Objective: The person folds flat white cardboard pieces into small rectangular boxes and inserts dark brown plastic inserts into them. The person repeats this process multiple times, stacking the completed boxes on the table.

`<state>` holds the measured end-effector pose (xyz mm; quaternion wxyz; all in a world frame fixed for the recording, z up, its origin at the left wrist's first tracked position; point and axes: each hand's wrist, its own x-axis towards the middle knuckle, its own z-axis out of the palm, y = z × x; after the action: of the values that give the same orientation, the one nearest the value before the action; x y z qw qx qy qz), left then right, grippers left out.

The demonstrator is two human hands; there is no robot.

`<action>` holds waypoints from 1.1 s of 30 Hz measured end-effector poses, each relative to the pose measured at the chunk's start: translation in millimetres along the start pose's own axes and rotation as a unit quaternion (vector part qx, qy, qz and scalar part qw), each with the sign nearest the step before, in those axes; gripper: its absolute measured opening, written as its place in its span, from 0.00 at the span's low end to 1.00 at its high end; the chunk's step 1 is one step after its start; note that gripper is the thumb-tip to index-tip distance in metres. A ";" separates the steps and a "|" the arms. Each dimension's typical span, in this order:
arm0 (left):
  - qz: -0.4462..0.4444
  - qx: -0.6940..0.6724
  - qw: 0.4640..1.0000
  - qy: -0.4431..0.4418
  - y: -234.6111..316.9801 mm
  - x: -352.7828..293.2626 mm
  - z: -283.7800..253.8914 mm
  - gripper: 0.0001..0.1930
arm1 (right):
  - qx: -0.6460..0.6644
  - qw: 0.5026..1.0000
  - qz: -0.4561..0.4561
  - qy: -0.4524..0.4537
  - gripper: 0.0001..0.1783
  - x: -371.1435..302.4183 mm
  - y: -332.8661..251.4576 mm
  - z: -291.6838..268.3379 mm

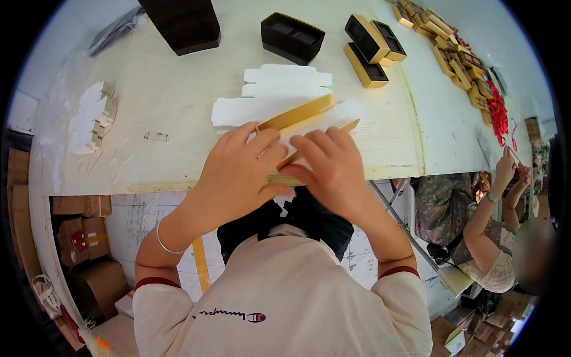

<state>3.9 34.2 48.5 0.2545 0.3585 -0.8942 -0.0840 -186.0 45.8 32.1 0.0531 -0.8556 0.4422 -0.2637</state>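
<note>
Both of my hands are on a gold cardboard box (300,114), partly folded, with a white inside and raised side walls. My left hand (241,163) grips its left end, fingers curled over the wall. Closed on the near wall at the right is my right hand (330,163), its thumb bent under. The fingers hide much of the box's near side. Beneath and beyond it lie flat white card blanks (285,80) on the pale table (178,137).
Black plastic trays stand in a tall stack (184,24) and a short stack (292,37) at the back. Gold boxes with black inserts (370,47) sit to their right, more boxes (461,65) beyond. White folded cards (92,119) lie left. A co-worker (491,238) handles red cord (498,113).
</note>
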 end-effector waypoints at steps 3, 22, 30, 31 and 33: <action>-0.024 -0.131 0.989 -0.066 -8.0 -4.7 -5.0 0.14 | -0.016 0.995 -0.078 0.061 0.25 -4.7 -6.1 -15.3; 0.066 -0.027 0.993 -0.090 -39.1 -12.1 16.3 0.15 | 0.041 0.996 -0.076 -0.020 0.31 -14.6 34.4 -29.2; 0.099 -0.049 0.993 -0.037 -29.4 -11.3 16.5 0.13 | 0.116 0.974 -0.132 -0.145 0.20 -11.0 55.8 -9.0; 0.090 -0.054 0.994 -0.039 -29.4 -13.6 18.6 0.13 | 0.131 0.972 -0.137 -0.139 0.19 -9.2 57.8 -7.4; 0.030 -0.105 0.992 -0.068 -31.2 -14.7 21.6 0.12 | 0.152 0.975 -0.114 -0.116 0.14 -6.6 57.4 -0.5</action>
<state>20.5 20.8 13.8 0.2320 0.2962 -0.9059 -0.1941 -231.2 16.4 11.2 0.2034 -0.9070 0.2873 -0.2311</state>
